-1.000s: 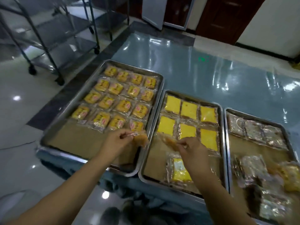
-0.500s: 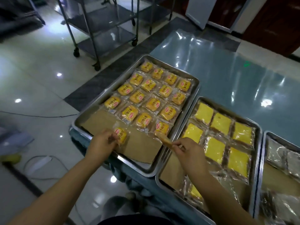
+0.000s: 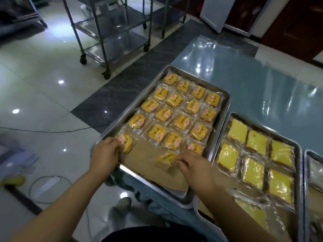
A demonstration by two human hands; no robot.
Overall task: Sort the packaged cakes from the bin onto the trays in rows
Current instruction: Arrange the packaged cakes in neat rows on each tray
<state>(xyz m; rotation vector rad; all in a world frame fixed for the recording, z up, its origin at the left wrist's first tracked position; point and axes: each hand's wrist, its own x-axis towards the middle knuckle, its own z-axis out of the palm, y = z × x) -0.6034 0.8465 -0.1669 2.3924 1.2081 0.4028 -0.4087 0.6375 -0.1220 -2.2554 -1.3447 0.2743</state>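
We see a red oval logo and red characters, too small to read, on each clear wrapper. The small cakes (image 3: 180, 122) are golden, squarish, and lie in rows on brown paper (image 3: 145, 155) in the left tray (image 3: 185, 198). Our left hand (image 3: 104, 154) curls its fingers onto one packet (image 3: 126, 143) at the tray's left edge. Our right hand (image 3: 194, 165) pinches the wrapper of a blurred packet (image 3: 167, 158) lying on the paper.

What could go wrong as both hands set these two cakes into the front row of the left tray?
The left hand holds the edge cake against the left tray rim; it may ride up and slip to the floor. The right hand pinches the middle cake by its wrapper over the paper liner, so it may land crooked.
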